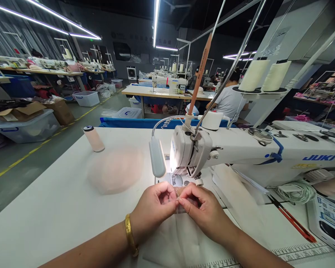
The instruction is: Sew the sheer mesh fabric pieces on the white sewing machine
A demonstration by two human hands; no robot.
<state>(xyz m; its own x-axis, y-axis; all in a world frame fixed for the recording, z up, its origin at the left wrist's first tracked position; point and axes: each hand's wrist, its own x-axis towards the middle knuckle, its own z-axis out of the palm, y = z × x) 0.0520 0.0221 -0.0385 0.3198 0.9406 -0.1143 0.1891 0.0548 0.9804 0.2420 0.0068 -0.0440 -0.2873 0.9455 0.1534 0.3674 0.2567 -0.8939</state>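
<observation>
My left hand (157,203) and my right hand (202,208) meet just in front of the sewing machine's (191,149) needle area. Thumbs and forefingers of both are pinched together, tip to tip, on the edge of a thin, pale sheer fabric (181,238), which hangs down toward me over the table. Exactly how the edge lies between the fingertips is too small to make out. A lit lamp (157,158) on a bent neck shines at the needle, left of the machine head. On my left wrist is a gold bangle (130,235).
Left on the white table (58,208) lie a blurred sheer peach piece (115,169) and a thread cone (94,139). At right are red-handled thread snips (293,219), a coiled pale cord (296,191), a ruler strip (298,253) and a control box (328,219). A person (229,100) sits beyond.
</observation>
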